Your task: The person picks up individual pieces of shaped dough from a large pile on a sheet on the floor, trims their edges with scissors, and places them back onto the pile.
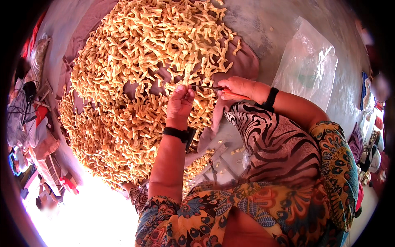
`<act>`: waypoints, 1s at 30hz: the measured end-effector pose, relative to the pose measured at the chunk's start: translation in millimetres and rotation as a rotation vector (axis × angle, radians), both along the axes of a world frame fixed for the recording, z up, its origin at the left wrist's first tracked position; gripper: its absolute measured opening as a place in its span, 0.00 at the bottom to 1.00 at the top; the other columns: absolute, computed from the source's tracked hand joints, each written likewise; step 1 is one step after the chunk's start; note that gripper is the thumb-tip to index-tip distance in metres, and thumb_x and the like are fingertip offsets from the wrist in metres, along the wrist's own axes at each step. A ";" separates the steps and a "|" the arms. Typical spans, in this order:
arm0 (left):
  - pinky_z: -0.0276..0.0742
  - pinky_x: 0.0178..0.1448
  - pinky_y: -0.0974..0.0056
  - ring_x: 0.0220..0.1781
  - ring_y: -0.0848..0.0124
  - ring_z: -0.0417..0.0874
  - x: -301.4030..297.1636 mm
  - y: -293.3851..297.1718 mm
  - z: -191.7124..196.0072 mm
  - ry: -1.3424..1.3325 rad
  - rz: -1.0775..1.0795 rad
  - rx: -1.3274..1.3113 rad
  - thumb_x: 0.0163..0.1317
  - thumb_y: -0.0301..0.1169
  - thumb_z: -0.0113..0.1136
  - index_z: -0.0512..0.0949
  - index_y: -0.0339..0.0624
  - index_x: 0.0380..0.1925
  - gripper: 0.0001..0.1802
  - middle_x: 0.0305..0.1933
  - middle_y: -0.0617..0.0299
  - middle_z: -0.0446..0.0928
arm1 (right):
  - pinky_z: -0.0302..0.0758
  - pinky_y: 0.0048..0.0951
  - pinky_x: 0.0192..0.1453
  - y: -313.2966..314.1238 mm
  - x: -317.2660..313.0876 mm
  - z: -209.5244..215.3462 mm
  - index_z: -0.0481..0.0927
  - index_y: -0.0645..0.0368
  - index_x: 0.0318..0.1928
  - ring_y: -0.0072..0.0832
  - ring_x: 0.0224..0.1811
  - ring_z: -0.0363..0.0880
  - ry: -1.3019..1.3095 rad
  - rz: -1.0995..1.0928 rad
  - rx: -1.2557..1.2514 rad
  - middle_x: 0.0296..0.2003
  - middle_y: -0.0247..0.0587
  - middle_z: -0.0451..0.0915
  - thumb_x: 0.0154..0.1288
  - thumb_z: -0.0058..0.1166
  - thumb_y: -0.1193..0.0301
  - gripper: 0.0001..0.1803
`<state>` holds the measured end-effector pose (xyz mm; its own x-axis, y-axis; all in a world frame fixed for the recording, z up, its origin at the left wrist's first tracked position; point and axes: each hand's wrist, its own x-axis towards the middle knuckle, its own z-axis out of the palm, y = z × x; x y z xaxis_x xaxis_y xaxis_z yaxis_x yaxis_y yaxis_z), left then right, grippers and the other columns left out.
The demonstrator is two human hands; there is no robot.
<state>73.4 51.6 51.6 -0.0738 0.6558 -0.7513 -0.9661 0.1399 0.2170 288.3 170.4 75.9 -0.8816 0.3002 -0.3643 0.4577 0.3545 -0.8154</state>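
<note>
My left hand (180,101) is closed in a pinch, fingertips up, on a small pale-yellow piece with a narrow waist and flared ends (187,77). My right hand (240,88) grips a pair of scissors (207,87) by its orange-red handles. The dark blades point left and reach the piece at my left fingertips; whether they touch it I cannot tell. Behind and below both hands spreads a large heap of similar yellow pieces (123,49), lying on a mauve cloth (247,57).
A clear plastic bag (306,66) lies on the grey floor (255,24) at the right. Zebra-striped fabric (275,144) covers my lap. More yellow pieces (197,166) lie beside a small metal frame (222,160) near me. Mixed household items (39,123) stand at the far left.
</note>
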 end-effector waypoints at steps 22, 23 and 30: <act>0.77 0.38 0.65 0.30 0.69 0.77 32.6 -6.6 -18.1 0.027 -0.100 0.063 0.59 0.20 0.49 0.73 0.38 0.28 0.04 0.28 0.60 0.75 | 0.69 0.39 0.33 -2.9 2.3 -6.6 0.74 0.58 0.32 0.45 0.29 0.75 -0.004 0.004 0.033 0.22 0.50 0.75 0.54 0.52 0.60 0.13; 0.77 0.38 0.66 0.30 0.69 0.77 33.9 -7.2 -18.4 0.022 -0.105 0.064 0.60 0.20 0.49 0.73 0.38 0.28 0.04 0.28 0.60 0.75 | 0.69 0.39 0.32 -3.0 4.3 -7.6 0.74 0.58 0.31 0.45 0.28 0.75 0.015 -0.001 0.028 0.22 0.49 0.75 0.54 0.53 0.61 0.13; 0.76 0.36 0.66 0.29 0.69 0.77 40.9 -12.9 -18.1 -0.026 -0.116 0.013 0.60 0.21 0.46 0.74 0.35 0.28 0.06 0.28 0.58 0.75 | 0.70 0.39 0.30 -7.9 16.7 -0.5 0.75 0.59 0.28 0.46 0.26 0.76 -0.047 -0.044 0.024 0.21 0.49 0.75 0.53 0.53 0.62 0.12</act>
